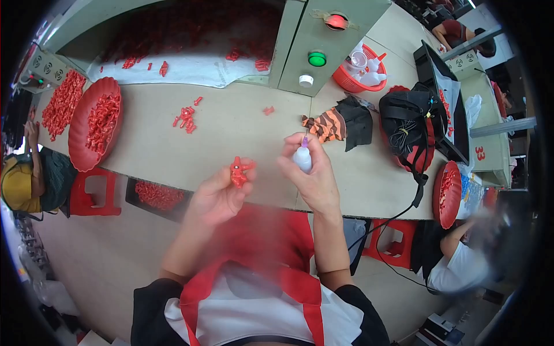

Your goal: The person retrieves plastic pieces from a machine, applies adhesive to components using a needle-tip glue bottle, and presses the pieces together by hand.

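Left hand (212,199) pinches red figurine (238,173) at its fingertips (223,175) — right hand (321,183) grips white bottle (302,159).

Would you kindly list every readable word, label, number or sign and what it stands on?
Pale green housing, right: a red number, which I won't copy.
White bottle in the right hand, red figure in the left hand: none readable.
Any other lettering: too small or blurred to read.

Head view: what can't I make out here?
All in the head view:
- Red figure: gripped parts covered by the left hand; finer details too small.
- White bottle: lower end covered by the right hand.
- Red pieces deep inside the green cabinet: lost in shadow.
- Seated person, right: blurred toward the rim.
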{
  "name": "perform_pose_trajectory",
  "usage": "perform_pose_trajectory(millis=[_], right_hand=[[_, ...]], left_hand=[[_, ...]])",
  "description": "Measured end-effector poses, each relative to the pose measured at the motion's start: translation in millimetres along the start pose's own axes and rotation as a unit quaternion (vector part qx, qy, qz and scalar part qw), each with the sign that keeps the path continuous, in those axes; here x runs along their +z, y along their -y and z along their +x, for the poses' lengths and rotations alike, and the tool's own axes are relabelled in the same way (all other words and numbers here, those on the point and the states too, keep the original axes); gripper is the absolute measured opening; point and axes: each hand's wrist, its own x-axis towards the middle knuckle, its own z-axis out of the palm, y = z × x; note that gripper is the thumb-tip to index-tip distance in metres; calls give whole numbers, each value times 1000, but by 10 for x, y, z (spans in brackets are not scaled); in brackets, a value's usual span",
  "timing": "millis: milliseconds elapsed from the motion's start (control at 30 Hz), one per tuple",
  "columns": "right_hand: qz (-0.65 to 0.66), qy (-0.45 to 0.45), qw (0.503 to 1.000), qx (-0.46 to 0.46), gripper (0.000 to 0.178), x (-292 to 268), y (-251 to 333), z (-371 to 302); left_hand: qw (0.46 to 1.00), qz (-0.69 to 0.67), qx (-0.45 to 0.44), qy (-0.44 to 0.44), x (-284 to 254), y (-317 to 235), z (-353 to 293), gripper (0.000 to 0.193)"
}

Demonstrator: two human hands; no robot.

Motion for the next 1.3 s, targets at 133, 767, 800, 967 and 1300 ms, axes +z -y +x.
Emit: perform_pose_trajectory(millis=[133, 767, 800, 967, 1300], right_hand=[[-62, -68, 994, -52, 33, -38, 22, -83], [-293, -82, 847, -436, 34, 245, 201, -410], [-290, -83, 840, -450, 33, 285, 202, -403], [-318, -86, 832, -446, 33, 339, 184, -415], [-325, -82, 834, -439, 32, 366, 200, -414]], left_hand=[[1000, 16, 7, -12, 17, -20, -6, 34], [742, 577, 259, -222, 499, 159, -22, 28], [742, 576, 261, -224, 506, 168, -34, 28], [682, 619, 314, -230, 555, 214, -54, 27], [677, 636, 305, -209, 504, 189, -83, 29]])
